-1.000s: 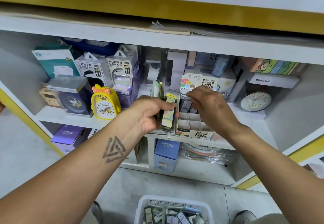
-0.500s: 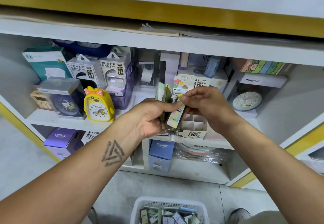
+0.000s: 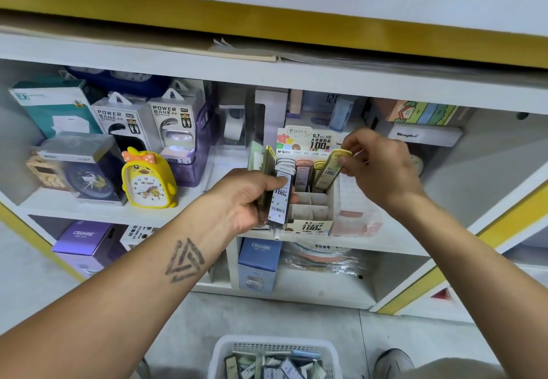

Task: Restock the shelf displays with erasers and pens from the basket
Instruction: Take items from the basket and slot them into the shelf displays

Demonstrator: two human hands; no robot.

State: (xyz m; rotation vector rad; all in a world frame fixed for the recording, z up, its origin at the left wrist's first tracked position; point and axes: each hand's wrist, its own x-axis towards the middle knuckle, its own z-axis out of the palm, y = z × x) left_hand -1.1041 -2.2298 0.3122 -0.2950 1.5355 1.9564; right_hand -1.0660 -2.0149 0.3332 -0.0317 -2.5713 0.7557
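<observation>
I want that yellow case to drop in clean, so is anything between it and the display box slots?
Nothing visible blocks it. The right hand pinches the yellow case tilted over the display box, whose front slots look empty. The back slots already hold cases.

Left hand: gripping a small stack of slim packs, standing upright just left of the display box.
Right hand: its fingers are pinching the top of a yellow pack, which is tilting with its lower end inside the display box's rear right compartment.
Display box: sitting on the shelf, its front cardboard compartments showing bare; other packs are standing in its rear row.
Duck clock: standing on the shelf, well left of the display box.
Power bank boxes: standing behind the duck clock, left of the display box.
Basket: sitting on the floor below the display box, holding more packs.
</observation>
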